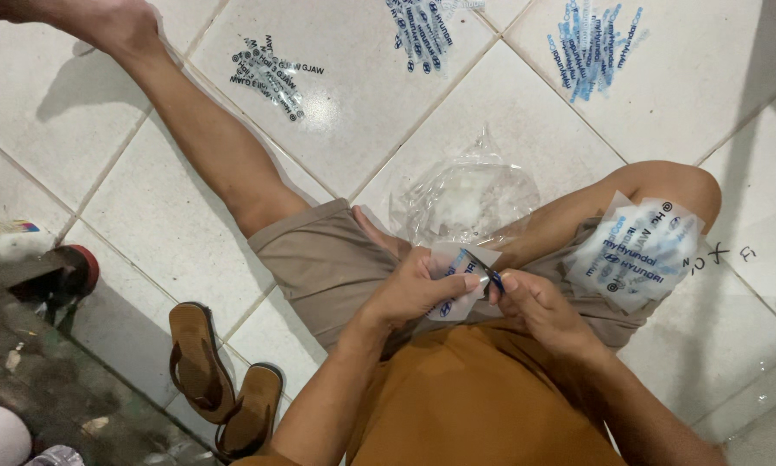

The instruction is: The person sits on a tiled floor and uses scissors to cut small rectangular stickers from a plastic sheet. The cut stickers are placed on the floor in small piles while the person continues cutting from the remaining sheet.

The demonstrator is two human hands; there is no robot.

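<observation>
Hands [422, 289] [535, 306] pinch sticker sheet [453, 276] edge; plastic bag [466, 198] just beyond.

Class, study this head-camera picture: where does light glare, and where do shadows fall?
Head view: glare whitens the crumpled clear plastic bag and a tile patch near the black stickers; a soft leg shadow lies upper left, broad shade far right; the hands look sharp.

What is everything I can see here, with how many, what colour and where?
sticker sheet: one, clear with blue print, pinched between both hands
sheet stack: one, clear with blue print, on the right knee
plastic bag: one, clear, on the floor between the legs
sticker piles: three, blue or black print, on far tiles
sandals: two, brown, on the floor, lower left
floor tiles: white
left hand: holds the sheet
right hand: pinches its edge
</observation>
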